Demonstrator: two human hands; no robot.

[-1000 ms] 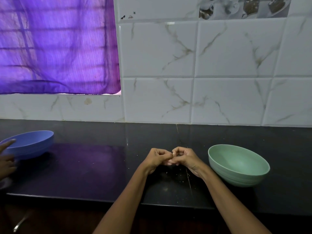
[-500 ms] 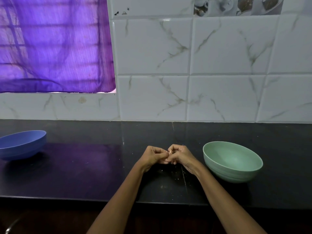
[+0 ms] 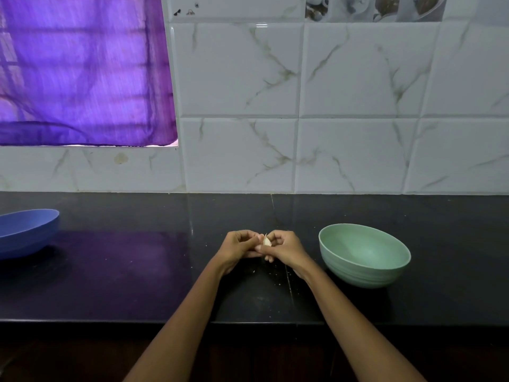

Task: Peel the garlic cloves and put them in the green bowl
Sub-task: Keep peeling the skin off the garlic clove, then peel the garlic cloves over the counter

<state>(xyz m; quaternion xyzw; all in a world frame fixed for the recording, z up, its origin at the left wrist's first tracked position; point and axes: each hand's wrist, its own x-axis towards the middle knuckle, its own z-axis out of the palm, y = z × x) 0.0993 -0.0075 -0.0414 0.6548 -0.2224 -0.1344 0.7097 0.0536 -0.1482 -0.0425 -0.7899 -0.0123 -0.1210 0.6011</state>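
A small pale garlic clove (image 3: 266,240) sits between the fingertips of both hands, just above the black counter. My left hand (image 3: 239,247) pinches it from the left with curled fingers. My right hand (image 3: 283,247) pinches it from the right, thumb against the clove. A thin wisp of skin sticks up from the clove's top. The green bowl (image 3: 364,255) stands on the counter just right of my right hand, and nothing shows inside it.
A blue bowl (image 3: 26,232) sits at the far left of the black counter (image 3: 137,271). Small flecks of garlic skin (image 3: 275,274) lie under my hands. A tiled wall rises behind; a purple curtain (image 3: 82,70) covers the window on the left.
Another person's hand at the left edge has gone out of view. My hands stay together; the clove now shows between the fingertips.
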